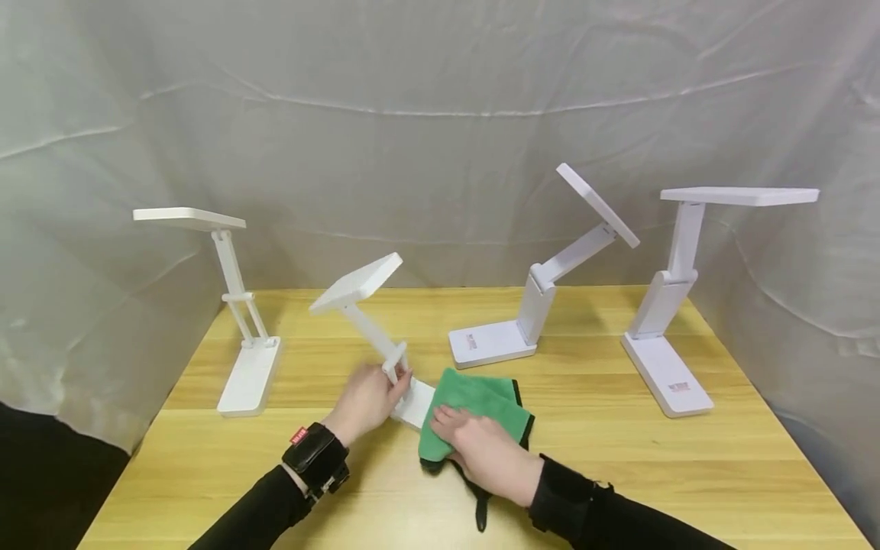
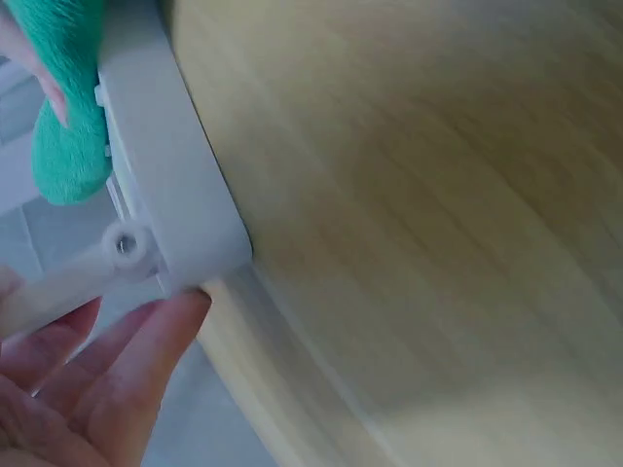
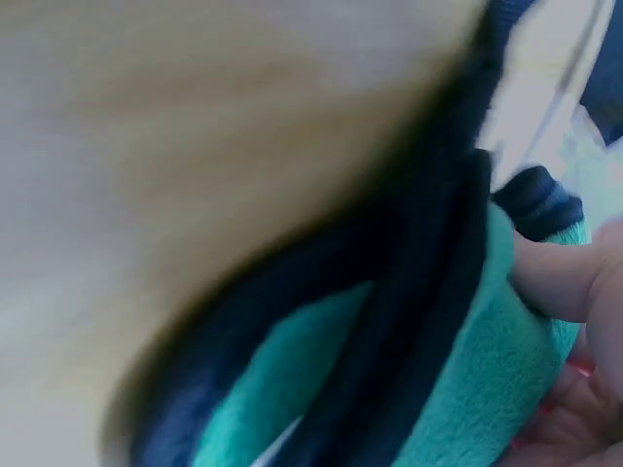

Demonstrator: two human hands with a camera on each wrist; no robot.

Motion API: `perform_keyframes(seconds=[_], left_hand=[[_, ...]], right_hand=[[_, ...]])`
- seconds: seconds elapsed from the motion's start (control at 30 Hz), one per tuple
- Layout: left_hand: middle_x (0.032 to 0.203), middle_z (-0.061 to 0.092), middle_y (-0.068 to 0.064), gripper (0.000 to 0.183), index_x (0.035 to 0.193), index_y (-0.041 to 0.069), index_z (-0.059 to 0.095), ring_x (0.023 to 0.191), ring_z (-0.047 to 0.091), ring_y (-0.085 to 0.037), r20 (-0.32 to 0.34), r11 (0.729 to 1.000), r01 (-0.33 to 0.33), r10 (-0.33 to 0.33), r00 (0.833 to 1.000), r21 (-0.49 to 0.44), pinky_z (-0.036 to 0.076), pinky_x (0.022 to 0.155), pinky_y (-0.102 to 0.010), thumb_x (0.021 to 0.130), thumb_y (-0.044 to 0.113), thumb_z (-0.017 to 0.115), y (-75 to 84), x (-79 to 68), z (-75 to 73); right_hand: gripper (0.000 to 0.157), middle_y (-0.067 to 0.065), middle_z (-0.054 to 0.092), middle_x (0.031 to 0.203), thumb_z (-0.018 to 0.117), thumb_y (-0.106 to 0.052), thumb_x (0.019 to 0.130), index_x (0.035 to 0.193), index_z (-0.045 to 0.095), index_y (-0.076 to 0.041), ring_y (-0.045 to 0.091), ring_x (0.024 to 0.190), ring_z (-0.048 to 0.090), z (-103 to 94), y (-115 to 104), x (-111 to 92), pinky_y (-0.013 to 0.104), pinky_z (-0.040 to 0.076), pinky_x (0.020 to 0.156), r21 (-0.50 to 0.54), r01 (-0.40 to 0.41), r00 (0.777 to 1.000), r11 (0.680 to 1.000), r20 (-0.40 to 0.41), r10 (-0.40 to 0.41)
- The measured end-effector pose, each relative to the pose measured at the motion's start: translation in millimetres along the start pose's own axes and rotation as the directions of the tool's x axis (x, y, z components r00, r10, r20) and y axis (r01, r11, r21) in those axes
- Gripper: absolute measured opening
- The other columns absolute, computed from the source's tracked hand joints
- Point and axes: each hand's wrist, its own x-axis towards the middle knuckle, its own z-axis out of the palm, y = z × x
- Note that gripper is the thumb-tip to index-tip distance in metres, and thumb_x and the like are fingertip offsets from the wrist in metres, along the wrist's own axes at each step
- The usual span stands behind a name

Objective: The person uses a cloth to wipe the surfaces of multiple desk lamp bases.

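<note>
A white folding desk lamp [image 1: 371, 328] stands tilted at the middle of the table, its head up to the left. My left hand [image 1: 364, 401] grips it low on the stem, beside the base. In the left wrist view, fingertips [image 2: 185, 316] touch the end of the base [image 2: 170, 146] near the hinge. A green cloth with black edging [image 1: 484, 397] covers the right part of that base. My right hand [image 1: 484, 451] holds this cloth against the base; the right wrist view shows the thumb [image 3: 555, 277] on the folded green fabric [image 3: 477, 379].
Three more white desk lamps stand around: one at the left [image 1: 250, 374], one behind the cloth [image 1: 491, 344] and one at the right [image 1: 667, 374]. They rest on a wood-grain table [image 1: 584, 428]. A pale grey sheet [image 1: 440, 153] hangs behind and at both sides.
</note>
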Motion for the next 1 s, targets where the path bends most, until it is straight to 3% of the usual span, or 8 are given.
perform_keyframes(seconds=[0.1, 0.17, 0.27, 0.37, 0.5, 0.67, 0.87, 1.0], left_hand=[[0.065, 0.059, 0.007, 0.018, 0.083, 0.015, 0.062, 0.057, 0.055, -0.006, 0.091, 0.999, -0.021, 0.023, 0.996, -0.026, 0.046, 0.049, -0.023, 0.092, 0.031, 0.06, -1.6, -3.0, -5.8], [0.079, 0.065, 0.004, 0.02, 0.09, 0.015, 0.063, 0.073, 0.061, -0.011, 0.173, 0.997, -0.035, 0.047, 0.984, -0.075, 0.052, 0.063, -0.028, 0.087, 0.033, 0.067, -4.5, -3.9, -10.1], [0.097, 0.068, -0.002, 0.037, 0.101, 0.012, 0.062, 0.094, 0.063, -0.019, 0.269, 0.993, -0.081, 0.102, 0.958, -0.09, 0.051, 0.083, -0.037, 0.075, 0.033, 0.078, -9.1, -5.8, -13.8], [0.107, 0.067, -0.006, 0.053, 0.11, 0.009, 0.059, 0.102, 0.061, -0.023, 0.316, 0.989, -0.14, 0.147, 0.937, -0.047, 0.048, 0.091, -0.04, 0.067, 0.03, 0.084, -12.5, -7.5, -12.5], [0.107, 0.066, -0.007, 0.058, 0.112, 0.007, 0.058, 0.099, 0.061, -0.022, 0.308, 0.987, -0.158, 0.147, 0.94, 0.013, 0.05, 0.089, -0.038, 0.064, 0.024, 0.085, -14.5, -9.4, -7.4], [0.103, 0.066, -0.006, 0.056, 0.108, 0.009, 0.059, 0.095, 0.061, -0.02, 0.279, 0.988, -0.151, 0.14, 0.95, 0.02, 0.051, 0.085, -0.035, 0.06, 0.02, 0.086, -16.4, -9.3, -3.6], [0.096, 0.067, 0.0, 0.048, 0.102, 0.012, 0.062, 0.09, 0.062, -0.017, 0.261, 0.981, -0.192, 0.179, 0.949, 0.027, 0.052, 0.082, -0.033, 0.061, 0.022, 0.085, -16.2, -7.6, -2.8], [0.092, 0.066, 0.002, 0.044, 0.099, 0.014, 0.062, 0.087, 0.062, -0.016, 0.237, 0.977, -0.212, 0.197, 0.951, 0.038, 0.052, 0.08, -0.033, 0.062, 0.023, 0.083, -16.5, -7.9, -0.8]], right_hand=[[0.047, 0.013, 0.05, 0.137, 0.065, 0.001, 0.084, 0.13, 0.057, -0.007, 0.027, 0.126, 0.046, -8.7, 8.7, -8.8, 0.043, 0.043, 0.099, 0.072, -0.004, 0.998, 0.997, 0.056, 0.0], [0.051, 0.012, 0.048, 0.139, 0.066, 0.003, 0.082, 0.131, 0.056, -0.008, 0.027, 0.129, 0.043, -13.7, 13.7, -15.4, 0.045, 0.039, 0.102, 0.145, 0.012, 0.995, 0.989, 0.097, -0.027], [0.053, 0.012, 0.043, 0.143, 0.07, -0.01, 0.083, 0.133, 0.054, -0.008, 0.029, 0.133, 0.036, -18.9, 19.9, -24.0, 0.049, 0.032, 0.107, 0.27, 0.006, 0.995, 0.963, 0.094, -0.032], [0.065, 0.016, 0.038, 0.146, 0.072, -0.031, 0.082, 0.136, 0.048, -0.003, 0.033, 0.135, 0.031, -18.9, 24.7, -29.9, 0.051, 0.027, 0.109, 0.302, -0.038, 0.999, 0.953, 0.04, 0.027], [0.081, 0.025, 0.031, 0.147, 0.07, -0.04, 0.083, 0.141, 0.037, 0.006, 0.039, 0.136, 0.027, -11.3, 27.7, -28.5, 0.05, 0.028, 0.109, 0.16, -0.097, 0.995, 0.982, 0.046, 0.091], [0.08, 0.029, 0.036, 0.143, 0.068, -0.042, 0.084, 0.137, 0.039, 0.01, 0.037, 0.134, 0.032, -3.9, 20.3, -11.6, 0.046, 0.03, 0.109, -0.005, -0.043, 0.998, 0.999, 0.044, 0.043], [0.074, 0.027, 0.051, 0.132, 0.062, -0.049, 0.087, 0.128, 0.05, 0.011, 0.036, 0.126, 0.045, 7.2, 5.3, 16.6, 0.04, 0.04, 0.103, -0.233, -0.009, 0.998, 0.972, -0.063, -0.005], [0.066, 0.025, 0.054, 0.129, 0.066, -0.041, 0.085, 0.126, 0.053, 0.009, 0.033, 0.124, 0.048, 8.1, 3.4, 24.9, 0.038, 0.042, 0.102, -0.288, 0.001, 0.997, 0.958, -0.074, -0.023]])
